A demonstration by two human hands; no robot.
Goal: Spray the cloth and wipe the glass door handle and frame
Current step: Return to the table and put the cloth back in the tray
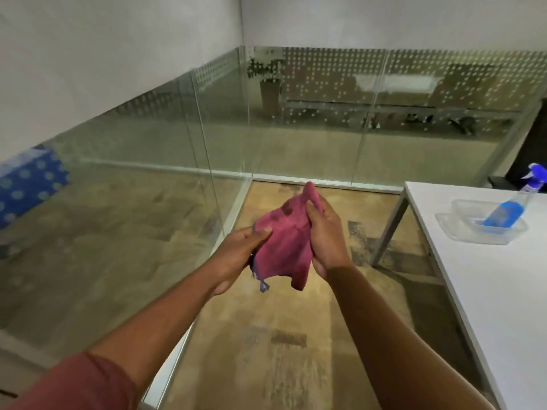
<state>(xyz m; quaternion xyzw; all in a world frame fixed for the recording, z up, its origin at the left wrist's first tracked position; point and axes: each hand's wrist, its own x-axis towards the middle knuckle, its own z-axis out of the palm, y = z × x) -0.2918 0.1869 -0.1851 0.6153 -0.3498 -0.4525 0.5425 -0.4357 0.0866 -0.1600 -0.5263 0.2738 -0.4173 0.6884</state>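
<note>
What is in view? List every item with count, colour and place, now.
cloth: one, pink-red, held between both hands, centre.
spray bottle: one, blue, lying in the tray, right.
tray: one, clear plastic, on the table.
table: one, white, right side.
glass panels: several, clear with dotted bands, left and ahead.
potted plant: one, green, behind the glass.
left hand: one, grip on the cloth's left edge.
right hand: one, grip on the cloth's right side.

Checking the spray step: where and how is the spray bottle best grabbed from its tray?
Grip the spray bottle at its neck, just below the blue trigger head. It lies tilted in the clear tray on the table, head raised toward the far right, so come from above; the tray walls block its lower body.
</note>
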